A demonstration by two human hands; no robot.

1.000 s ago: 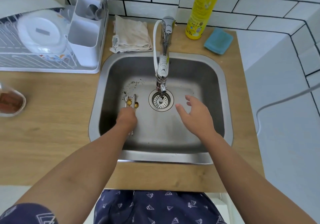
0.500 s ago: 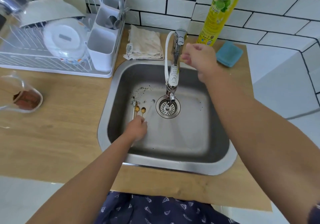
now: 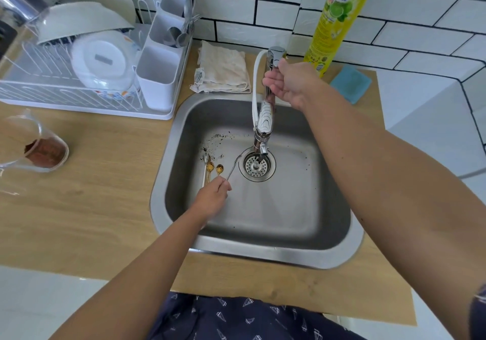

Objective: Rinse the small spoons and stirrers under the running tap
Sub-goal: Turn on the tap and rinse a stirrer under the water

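Observation:
Several small gold spoons (image 3: pixel 210 169) lie on the floor of the steel sink (image 3: pixel 328 255), left of the drain (image 3: pixel 257 165). My left hand (image 3: pixel 211 197) is down in the sink, pinching a thin silver stirrer (image 3: pixel 233 167) by its handle end; its tip points toward the drain. Up at the back, my right hand (image 3: pixel 292 84) is wrapped around the chrome tap (image 3: pixel 264 118) just below its lever. No water shows at the spout. Dark specks dot the sink floor.
A white dish rack (image 3: pixel 79 76) with bowls, a plate and a cutlery holder stands at the back left. A folded cloth (image 3: pixel 223 70), a yellow dish soap bottle (image 3: pixel 334 21) and a blue sponge (image 3: pixel 351 83) sit behind the sink. A glass cup (image 3: pixel 34 145) with brown powder is on the left counter.
My right hand rose from the sink floor to the tap and closed on it. My left hand picked the silver stirrer out from the spoons and angled it toward the drain.

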